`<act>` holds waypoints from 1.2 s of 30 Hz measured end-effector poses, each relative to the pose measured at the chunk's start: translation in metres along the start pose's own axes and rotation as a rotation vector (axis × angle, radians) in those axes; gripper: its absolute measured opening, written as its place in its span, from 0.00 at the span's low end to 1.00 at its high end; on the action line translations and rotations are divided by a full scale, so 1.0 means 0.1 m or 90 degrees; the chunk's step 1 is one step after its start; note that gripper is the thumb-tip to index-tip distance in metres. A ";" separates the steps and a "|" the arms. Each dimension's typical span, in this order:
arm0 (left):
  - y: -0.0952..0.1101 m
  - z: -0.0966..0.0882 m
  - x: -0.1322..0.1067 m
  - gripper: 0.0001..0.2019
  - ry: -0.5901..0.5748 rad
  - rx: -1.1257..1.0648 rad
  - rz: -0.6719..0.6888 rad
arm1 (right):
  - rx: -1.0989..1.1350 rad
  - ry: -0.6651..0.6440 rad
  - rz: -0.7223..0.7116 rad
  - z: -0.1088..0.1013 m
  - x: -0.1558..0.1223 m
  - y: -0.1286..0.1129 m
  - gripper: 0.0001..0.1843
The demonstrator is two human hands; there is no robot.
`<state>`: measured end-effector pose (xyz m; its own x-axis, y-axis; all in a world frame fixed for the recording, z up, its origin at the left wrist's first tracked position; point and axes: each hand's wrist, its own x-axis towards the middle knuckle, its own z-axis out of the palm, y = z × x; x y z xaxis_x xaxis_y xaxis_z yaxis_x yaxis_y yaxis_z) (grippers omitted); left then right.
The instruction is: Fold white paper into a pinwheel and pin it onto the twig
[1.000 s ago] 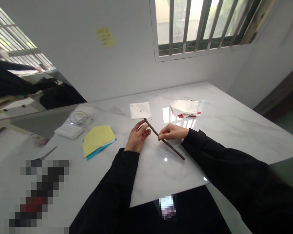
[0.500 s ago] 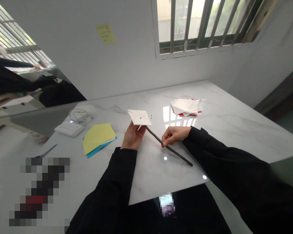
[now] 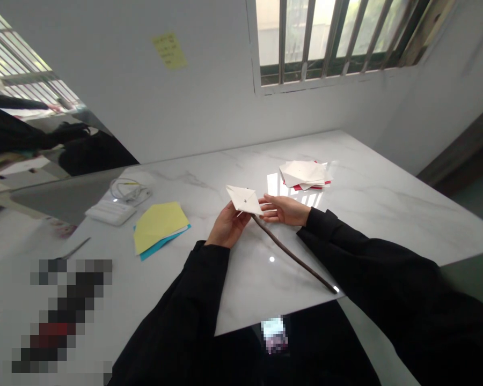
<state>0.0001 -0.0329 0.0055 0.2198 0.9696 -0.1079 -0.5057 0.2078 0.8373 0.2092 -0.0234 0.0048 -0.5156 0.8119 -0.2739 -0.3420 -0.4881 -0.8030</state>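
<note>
A folded white paper square (image 3: 244,199) with a small metal pin at its centre sits tilted on the upper end of a thin dark wooden stick (image 3: 293,253). My left hand (image 3: 227,225) grips the stick's upper end, just under the paper, and its fingers are partly hidden behind the sheet. My right hand (image 3: 284,210) is stretched out flat, with its fingertips at the paper's right corner. It is off the stick. The stick's lower end slants down to the right, close to the front edge of the marble table (image 3: 366,214).
Left of my hands lie yellow and blue paper sheets (image 3: 160,228), a white flat device (image 3: 110,212) with a coiled cable (image 3: 124,190), and a thin grey tool (image 3: 74,248). A stack of white and red papers (image 3: 305,174) lies at the back.
My right hand has let go of the stick and moved up to the paper's corner. The paper has turned and risen slightly, and the stick's lower end has swung further down to the right.
</note>
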 end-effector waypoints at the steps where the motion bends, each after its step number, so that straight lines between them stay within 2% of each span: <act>1: -0.02 0.00 0.00 0.20 -0.004 0.002 -0.005 | 0.014 -0.006 0.001 0.00 0.01 0.01 0.14; 7: -0.08 -0.01 0.02 0.19 -0.013 0.009 -0.011 | 0.040 -0.028 -0.014 0.01 0.04 0.08 0.08; 12: -0.09 -0.01 0.03 0.15 -0.016 0.009 -0.018 | 0.023 -0.033 -0.008 0.00 0.04 0.08 0.12; 18: -0.08 0.00 0.01 0.12 -0.020 0.014 -0.022 | 0.022 -0.035 -0.001 0.00 0.03 0.07 0.12; 27: -0.07 0.01 0.02 0.18 -0.004 0.023 -0.023 | 0.021 -0.033 0.005 0.00 0.02 0.05 0.11; 33: -0.06 -0.03 0.03 0.10 0.015 0.027 -0.023 | 0.042 -0.031 0.002 0.00 0.02 0.05 0.10; 36: -0.05 -0.05 0.04 0.12 0.030 0.053 -0.022 | 0.036 -0.023 -0.008 -0.02 0.02 0.04 0.10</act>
<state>-0.0003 -0.0298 -0.0016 0.1963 0.9672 -0.1612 -0.4267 0.2323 0.8741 0.2086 -0.0225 -0.0002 -0.5391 0.8064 -0.2430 -0.3918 -0.4955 -0.7752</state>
